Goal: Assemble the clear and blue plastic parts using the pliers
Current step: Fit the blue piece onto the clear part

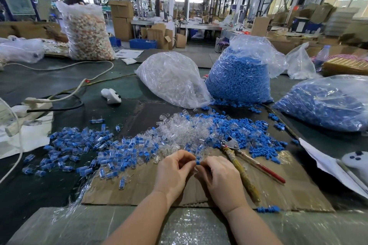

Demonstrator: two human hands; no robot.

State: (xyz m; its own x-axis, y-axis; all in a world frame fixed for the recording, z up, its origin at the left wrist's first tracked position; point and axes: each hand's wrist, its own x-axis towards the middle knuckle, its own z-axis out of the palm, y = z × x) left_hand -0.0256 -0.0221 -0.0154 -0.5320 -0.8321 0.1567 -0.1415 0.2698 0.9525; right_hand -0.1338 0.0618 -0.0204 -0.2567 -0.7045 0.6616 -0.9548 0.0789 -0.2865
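both my hands pinch one small blue part over the cardboard.

my left hand [175, 169] and right hand [221, 177] meet fingertip to fingertip, curled on the blue part [197, 162] with a clear part [196, 168] just below it. the pliers [242, 162] lie untouched beside my right hand, jaws in the loose parts pile [179, 131].

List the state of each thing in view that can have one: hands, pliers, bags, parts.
Left hand: pinching a small part.
Right hand: pinching the blue part.
Pliers: lying unheld on the cardboard.
Clear-parts bag: on its side.
Blue-parts bag: upright, open-topped, parts spilled at its base.
Joined pieces: scattered at left.
Loose clear parts: heaped in the middle.
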